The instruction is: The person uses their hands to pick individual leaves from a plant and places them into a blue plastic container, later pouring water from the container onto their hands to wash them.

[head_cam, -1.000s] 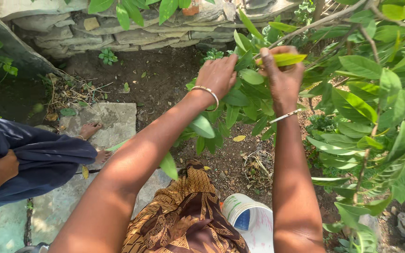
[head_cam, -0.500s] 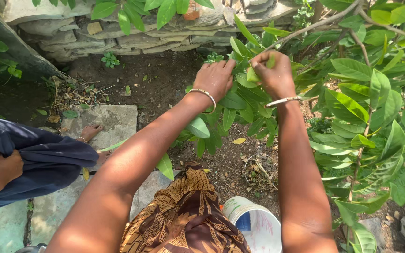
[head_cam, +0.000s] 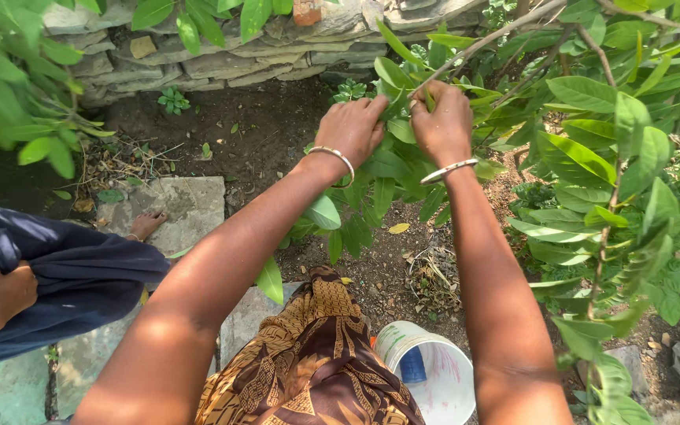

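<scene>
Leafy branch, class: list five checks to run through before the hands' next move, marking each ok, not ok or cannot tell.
1. Both hands on the leafy branch: ok; left hand and right hand are closed among its leaves.
2. Exact leaf or stem pinched: cannot tell; the fingers cover it.
3. White bucket within reach: ok; it stands open on the soil below the right arm.
4. Bucket contents: cannot tell; only a blue patch shows inside.
5. Other person's bare foot away from the work: ok; it rests on the stone slab to the left.

Glossy smooth leaves point(head_cam: 584, 93); seemingly plastic white bucket point(head_cam: 434, 378); rough stone wall point(head_cam: 222, 59).
</scene>
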